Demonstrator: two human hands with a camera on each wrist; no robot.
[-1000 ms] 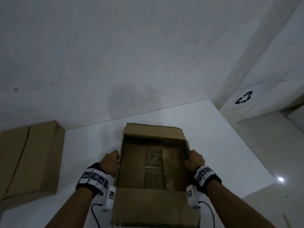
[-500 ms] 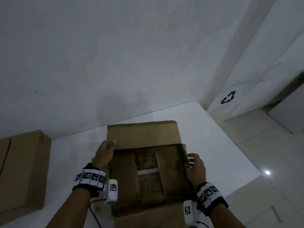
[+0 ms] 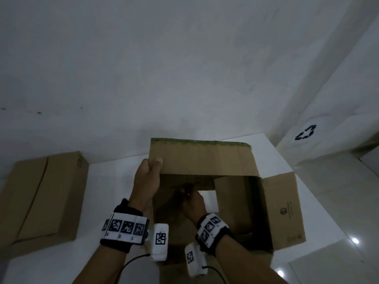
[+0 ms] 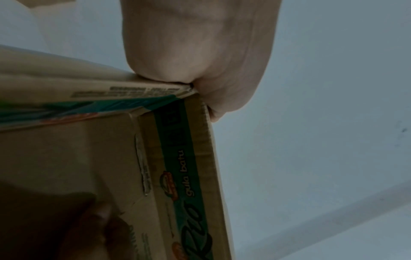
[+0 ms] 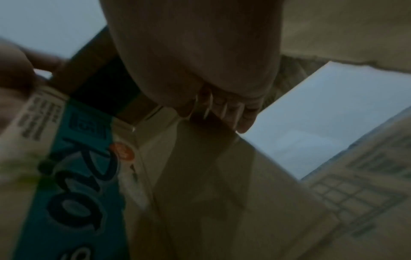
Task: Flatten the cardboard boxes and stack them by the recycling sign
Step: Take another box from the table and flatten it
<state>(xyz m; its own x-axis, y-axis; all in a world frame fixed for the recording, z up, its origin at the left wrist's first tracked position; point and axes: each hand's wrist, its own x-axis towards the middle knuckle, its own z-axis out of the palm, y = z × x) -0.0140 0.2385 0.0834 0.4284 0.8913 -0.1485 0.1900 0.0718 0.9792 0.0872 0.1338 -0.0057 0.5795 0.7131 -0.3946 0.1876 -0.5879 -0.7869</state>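
My left hand [image 3: 148, 177] pinched the open brown cardboard box's [image 3: 242, 203] far flap; right hand [image 3: 191, 201] reached inside, fingers curled on a bottom flap.

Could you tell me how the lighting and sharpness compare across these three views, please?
Head view: dim and bluish but fairly sharp, with bright glare spots on the floor tiles and the right hand in shadow inside the open box. Left wrist view: dark, yet the box's printed lettering reads clearly beside the left hand. Right wrist view: heavily motion-blurred, print smeared.
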